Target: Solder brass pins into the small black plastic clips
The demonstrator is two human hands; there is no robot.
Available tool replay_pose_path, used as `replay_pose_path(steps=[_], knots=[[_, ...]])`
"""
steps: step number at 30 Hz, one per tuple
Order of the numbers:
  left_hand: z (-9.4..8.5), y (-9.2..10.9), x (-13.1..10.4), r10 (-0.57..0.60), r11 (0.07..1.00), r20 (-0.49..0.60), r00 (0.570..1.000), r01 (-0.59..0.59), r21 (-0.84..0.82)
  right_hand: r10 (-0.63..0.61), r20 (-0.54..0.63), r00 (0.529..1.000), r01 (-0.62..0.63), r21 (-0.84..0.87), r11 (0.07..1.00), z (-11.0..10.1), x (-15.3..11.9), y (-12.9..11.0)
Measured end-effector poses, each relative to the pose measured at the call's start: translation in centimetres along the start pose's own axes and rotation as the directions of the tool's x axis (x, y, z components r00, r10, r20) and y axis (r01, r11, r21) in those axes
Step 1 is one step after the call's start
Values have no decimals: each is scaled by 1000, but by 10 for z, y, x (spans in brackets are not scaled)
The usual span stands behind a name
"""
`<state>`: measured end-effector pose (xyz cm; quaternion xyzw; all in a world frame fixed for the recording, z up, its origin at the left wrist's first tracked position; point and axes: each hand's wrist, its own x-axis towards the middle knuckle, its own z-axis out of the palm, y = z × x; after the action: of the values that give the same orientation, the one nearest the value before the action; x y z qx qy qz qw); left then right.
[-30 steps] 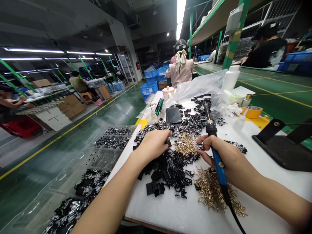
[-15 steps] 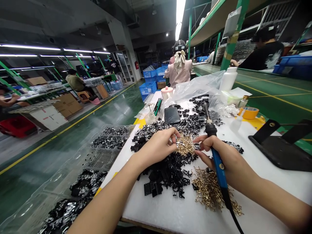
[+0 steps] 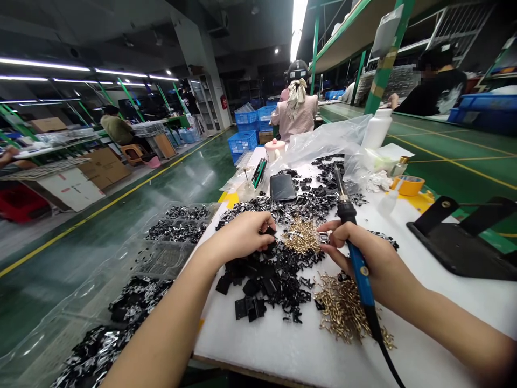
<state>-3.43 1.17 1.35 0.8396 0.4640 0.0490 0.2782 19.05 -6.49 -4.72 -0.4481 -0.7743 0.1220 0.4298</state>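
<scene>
My right hand (image 3: 369,250) grips a blue-handled soldering iron (image 3: 362,277), its metal tip pointing up and away. Between the thumb and fingertips of that same hand is a small silver metal part (image 3: 323,237). To the left, my left hand (image 3: 242,234) has its fingers closed around a small flat black piece (image 3: 269,231), over a heap of black pieces (image 3: 278,275). A pile of small brass-coloured pins (image 3: 301,237) lies between the two hands. Nearer to me, below the right hand, is a second pile of brass-coloured pins (image 3: 341,307).
A black phone (image 3: 283,187), a lidded cup (image 3: 275,151) and a clear plastic bag (image 3: 327,137) lie farther back. At right are yellow tape (image 3: 407,186) and a black metal stand (image 3: 464,242). A clear compartment tray (image 3: 161,261) of parts is left of the table. A co-worker (image 3: 297,110) sits ahead.
My left hand has moved left from the brass-coloured pins to the black pieces and now pinches one. The right hand keeps the soldering iron and silver part, nearly still.
</scene>
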Motion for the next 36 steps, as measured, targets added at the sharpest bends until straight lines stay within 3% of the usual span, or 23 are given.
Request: replay_pose_path(steps=[5,10,19,23,28,36], knots=[[3,10,3,86,990,-167,982,-103,-96,-10,-4,1000,11,7,1000,0,0,-2],[20,30,6,193,919,-186,963,-244,-309,-5,-45,999,5,-7,1000,-1,2,-5],[45,38,7,197,842,-334,922,-333,-424,-3,-86,996,5,23,1000,0,1,-6],[54,41,8,169,761,-307,937,-322,-564,-13,-106,994,14,11,1000,0,0,-2],[49,45,7,142,712,-215,966,-251,-656,-26,-119,993,24,-20,1000,-1,1,2],[47,45,8,153,612,-200,968,-252,-750,-50,-146,988,36,-93,995,-2,2,1]])
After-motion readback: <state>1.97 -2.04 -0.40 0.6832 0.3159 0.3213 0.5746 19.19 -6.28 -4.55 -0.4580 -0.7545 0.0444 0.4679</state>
